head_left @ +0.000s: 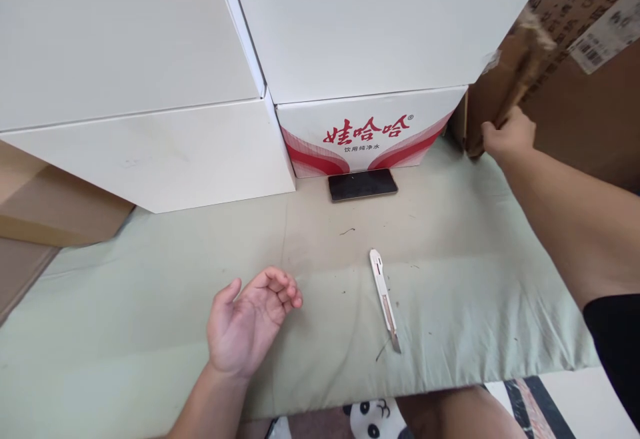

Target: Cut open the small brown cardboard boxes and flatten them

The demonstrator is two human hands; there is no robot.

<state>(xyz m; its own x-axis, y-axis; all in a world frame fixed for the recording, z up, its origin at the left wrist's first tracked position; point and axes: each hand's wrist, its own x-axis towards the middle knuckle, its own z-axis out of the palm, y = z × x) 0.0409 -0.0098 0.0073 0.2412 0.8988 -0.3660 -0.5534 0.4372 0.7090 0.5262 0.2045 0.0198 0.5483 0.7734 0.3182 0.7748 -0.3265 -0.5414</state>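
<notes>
My left hand (247,319) rests palm up on the pale green cloth (150,312), its fingers loosely curled and holding nothing. A white utility knife (385,299) lies on the cloth to the right of that hand, apart from it. My right hand (507,138) reaches far right and grips the torn edge of a brown cardboard box (575,99). A dark phone (363,184) lies flat at the foot of a white box with red print (370,134).
Two large white boxes (125,79) stand at the back, the right one (370,19) on top of the printed box. Flattened brown cardboard (45,209) lies at the left. A panda-print fabric (373,420) shows at the near edge.
</notes>
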